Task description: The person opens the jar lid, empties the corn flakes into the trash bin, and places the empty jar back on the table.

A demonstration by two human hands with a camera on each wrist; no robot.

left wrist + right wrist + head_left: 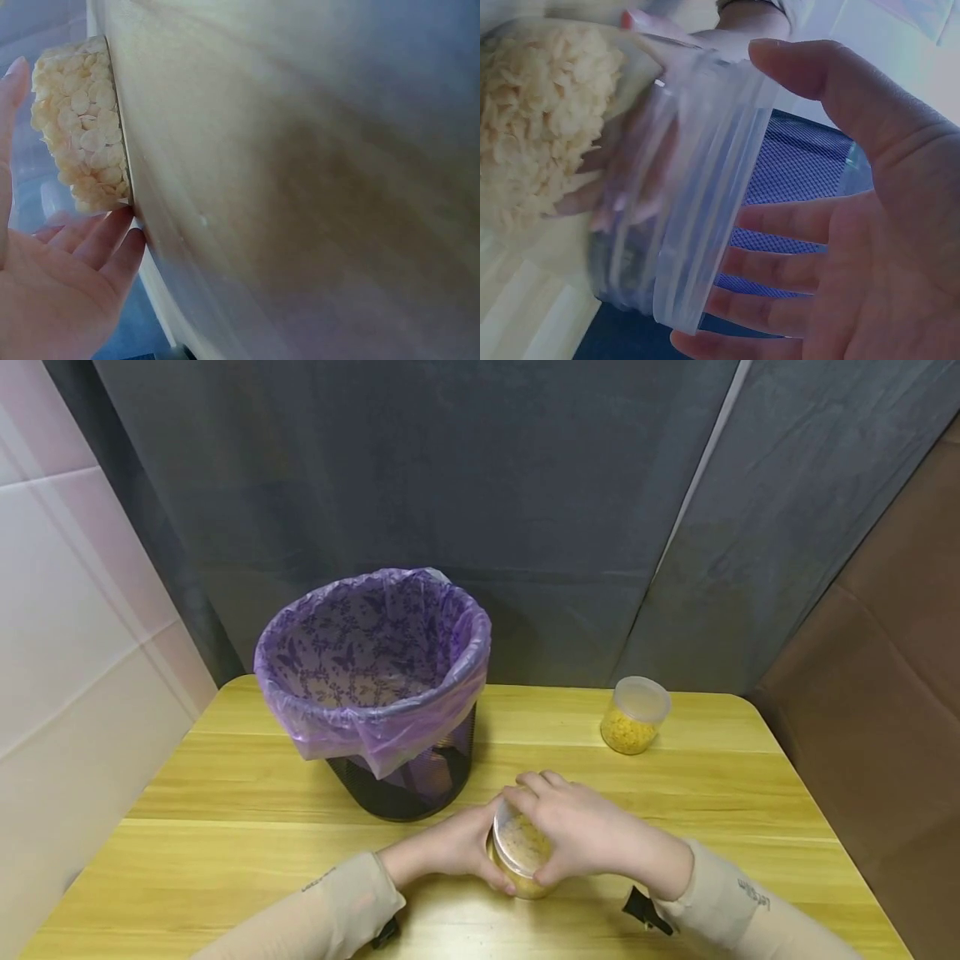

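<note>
Near the table's (225,793) front edge, from the head view, I see my left hand (450,847) cupping the jar (519,852) and my right hand (581,835) curled over its lid (516,842); lid still on, contents unpoured. Left wrist: flakes pressed against the wall, fingers (101,240) relaxed. Right wrist: jar's long axis tilts, lid toward my palm (885,247).

Left sleeve (330,906): small dark print near the cuff, too small to read.
Right sleeve (738,902): small dark lettering near the cuff, illegible.
Bin liner (375,652), behind the sleeves: butterfly pattern only, no wording.
</note>
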